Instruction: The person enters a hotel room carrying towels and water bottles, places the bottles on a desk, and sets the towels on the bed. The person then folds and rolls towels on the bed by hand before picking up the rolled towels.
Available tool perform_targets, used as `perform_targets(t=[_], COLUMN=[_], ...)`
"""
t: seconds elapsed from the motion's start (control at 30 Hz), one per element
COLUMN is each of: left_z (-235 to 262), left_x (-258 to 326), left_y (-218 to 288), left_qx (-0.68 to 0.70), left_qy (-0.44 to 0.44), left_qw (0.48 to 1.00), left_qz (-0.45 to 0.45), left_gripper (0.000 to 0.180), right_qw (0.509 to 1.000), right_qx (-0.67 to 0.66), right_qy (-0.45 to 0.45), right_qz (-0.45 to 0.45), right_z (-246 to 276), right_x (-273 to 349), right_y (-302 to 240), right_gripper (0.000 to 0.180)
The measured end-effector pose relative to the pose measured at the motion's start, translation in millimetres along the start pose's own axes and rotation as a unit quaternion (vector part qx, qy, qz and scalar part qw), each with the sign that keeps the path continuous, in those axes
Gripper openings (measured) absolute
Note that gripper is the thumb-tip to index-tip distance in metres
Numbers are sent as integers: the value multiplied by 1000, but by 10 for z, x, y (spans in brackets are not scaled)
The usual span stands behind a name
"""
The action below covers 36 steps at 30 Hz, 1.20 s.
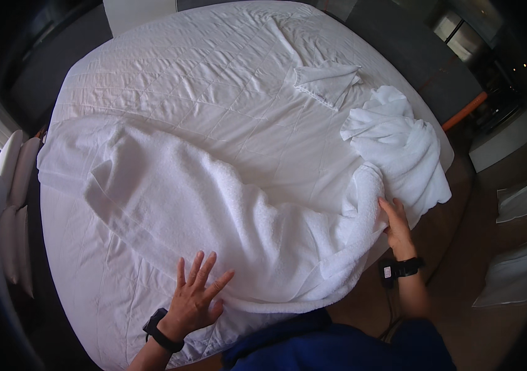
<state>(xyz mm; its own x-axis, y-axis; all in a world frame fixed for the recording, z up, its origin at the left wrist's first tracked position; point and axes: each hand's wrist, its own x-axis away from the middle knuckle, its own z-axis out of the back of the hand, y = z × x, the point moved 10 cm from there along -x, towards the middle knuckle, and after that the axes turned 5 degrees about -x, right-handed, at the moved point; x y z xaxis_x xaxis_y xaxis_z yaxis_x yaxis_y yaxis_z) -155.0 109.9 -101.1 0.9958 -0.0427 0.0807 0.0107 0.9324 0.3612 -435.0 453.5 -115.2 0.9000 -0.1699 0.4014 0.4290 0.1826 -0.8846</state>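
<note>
A large white terry towel [195,185] lies across the near part of the bed, smooth on the left and rumpled toward the right. My left hand [195,303] is open, its fingers spread over the towel's near edge. At the towel's right end, my right hand [397,229] closes on the bunched edge; some of its fingers are hidden. Just beyond that hand lies a second, crumpled white towel [402,142]. Farther back sits a small folded white cloth [328,83]. Both wrists wear black bands.
The bed [214,80] has a wrinkled white quilted cover. Pillows [12,204] are stacked past its left side. To the right, white cloths [517,272] lie on the dark floor, near a pale cabinet [505,145]. A dark grey panel with an orange edge [464,111] stands at the far right.
</note>
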Motion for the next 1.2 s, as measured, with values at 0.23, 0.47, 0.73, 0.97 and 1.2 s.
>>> perform_targets(t=[0.23, 0.47, 0.73, 0.97, 1.2], left_z=[-396, -496, -727, -728, -852], left_x=[-205, -538, -220, -342, -502], left_y=[580, 1314, 1134, 1029, 1143], left_qx=[43, 38, 76, -29, -28], left_qy=[-6, 90, -6, -11, -48], left_qw=[997, 983, 981, 994, 996], left_qz=[-56, -158, -176, -105, -74], left_gripper=[72, 54, 54, 70, 68], right_qw=[958, 971, 995, 984, 978], right_qx=[-212, 45, -53, -104, -179], right_qy=[-154, 16, 81, 54, 32], right_qz=[119, 232, 12, 132, 100], right_z=[552, 3007, 1702, 1813, 1788], right_x=[-17, -121, -175, -712, -657], right_y=[-376, 1769, 1548, 1278, 860], right_gripper=[44, 37, 64, 17, 25])
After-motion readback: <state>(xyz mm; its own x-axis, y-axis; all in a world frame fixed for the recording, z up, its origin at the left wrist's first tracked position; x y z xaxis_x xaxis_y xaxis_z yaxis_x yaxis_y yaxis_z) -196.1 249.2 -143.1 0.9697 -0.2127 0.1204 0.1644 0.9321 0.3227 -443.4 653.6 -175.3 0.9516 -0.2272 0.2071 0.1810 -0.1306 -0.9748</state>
